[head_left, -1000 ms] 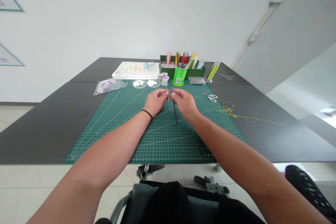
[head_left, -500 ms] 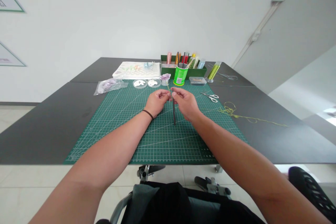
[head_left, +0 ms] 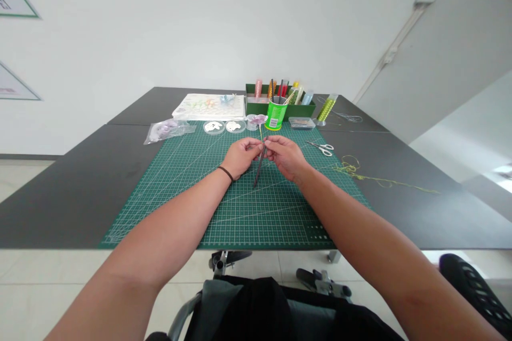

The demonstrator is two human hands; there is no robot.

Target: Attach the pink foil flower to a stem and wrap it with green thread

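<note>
Both my hands meet over the green cutting mat (head_left: 240, 208). My left hand (head_left: 239, 155) is closed in a pinch on the thin stem of a small purple flower (head_left: 258, 119) that stands up above my fingers. My right hand (head_left: 285, 156) is closed too, gripping a thin dark stick (head_left: 258, 168) that slants down to the mat beside the stem. The two hands' fingertips almost touch.
At the mat's far edge stand a green cup (head_left: 275, 113) of sticks, a green box (head_left: 280, 101) of tubes, two small round dishes (head_left: 224, 127), a plastic bag (head_left: 168, 130), a white sheet (head_left: 210, 106) and scissors (head_left: 320, 146). Yellow-green thread (head_left: 360, 170) lies right on the dark table.
The dark stick has tilted, its lower end swinging left. The flower now stands higher and more upright above my fingers. Both hands stay in the same spot.
</note>
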